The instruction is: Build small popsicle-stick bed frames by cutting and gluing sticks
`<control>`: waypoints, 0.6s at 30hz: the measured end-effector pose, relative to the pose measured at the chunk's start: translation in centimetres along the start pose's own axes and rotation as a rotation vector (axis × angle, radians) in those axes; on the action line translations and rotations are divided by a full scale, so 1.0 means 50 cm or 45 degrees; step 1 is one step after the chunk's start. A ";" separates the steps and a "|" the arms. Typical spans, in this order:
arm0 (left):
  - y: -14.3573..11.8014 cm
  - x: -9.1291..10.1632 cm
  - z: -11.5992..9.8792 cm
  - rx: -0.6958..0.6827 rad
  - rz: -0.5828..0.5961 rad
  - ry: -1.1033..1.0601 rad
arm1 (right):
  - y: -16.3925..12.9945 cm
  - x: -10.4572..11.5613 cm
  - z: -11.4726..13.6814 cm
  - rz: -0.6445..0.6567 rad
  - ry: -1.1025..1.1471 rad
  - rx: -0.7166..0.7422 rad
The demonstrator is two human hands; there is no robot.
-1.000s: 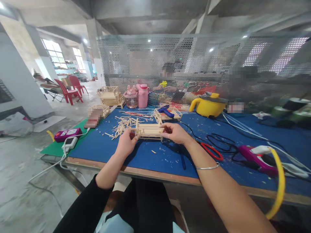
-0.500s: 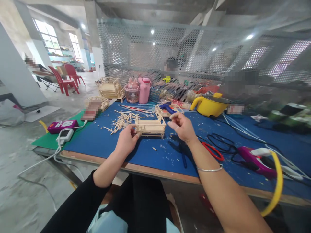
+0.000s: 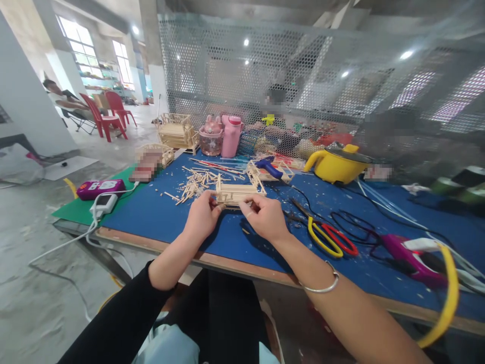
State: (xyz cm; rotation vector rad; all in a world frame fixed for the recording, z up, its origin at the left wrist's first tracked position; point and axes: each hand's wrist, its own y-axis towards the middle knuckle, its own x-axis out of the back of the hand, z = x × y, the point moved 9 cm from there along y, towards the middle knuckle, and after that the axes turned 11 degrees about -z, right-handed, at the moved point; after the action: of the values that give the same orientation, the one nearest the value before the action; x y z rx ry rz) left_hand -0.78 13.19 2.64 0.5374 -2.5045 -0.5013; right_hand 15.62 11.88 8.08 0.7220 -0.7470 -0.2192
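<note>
A small model bench made of pale wooden sticks [image 3: 238, 192] is held just above the blue table top. My left hand [image 3: 202, 215] grips its left end between thumb and fingers. My right hand [image 3: 264, 215] has its thumb and fingers closed at the front right edge of the bench, covering that part. A pile of loose wooden sticks [image 3: 199, 183] lies behind my left hand. Behind the bench, a blue glue gun [image 3: 270, 166] rests by another stick frame [image 3: 284, 174]. Scissors with yellow and red handles [image 3: 326, 237] lie right of my right hand.
A yellow electric pot [image 3: 335, 164], a pink bottle [image 3: 231, 136] and a stick-built model [image 3: 176, 132] stand along the back. Purple power strips [image 3: 411, 258] and cables lie at both sides. A perforated metal screen [image 3: 227, 81] rises behind the table; people are beyond it.
My right hand has moved left and down from beside the glue gun to the bench's front right edge, uncovering the scissors. My left hand keeps its grip. The view has shifted slightly.
</note>
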 end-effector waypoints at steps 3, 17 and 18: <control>-0.001 0.005 -0.009 -0.021 -0.005 0.053 | 0.017 0.042 -0.007 -0.165 0.047 0.053; 0.003 -0.012 -0.001 -0.069 0.062 -0.057 | 0.067 0.059 -0.097 0.058 0.026 0.099; 0.001 -0.011 0.002 -0.058 0.058 -0.066 | 0.066 0.058 -0.097 0.059 0.029 0.090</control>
State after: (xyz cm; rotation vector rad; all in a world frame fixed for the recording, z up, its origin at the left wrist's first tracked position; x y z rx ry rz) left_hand -0.41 13.53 2.37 0.4542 -2.5415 -0.5604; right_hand 20.83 15.58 9.40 0.7718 -0.7523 -0.1428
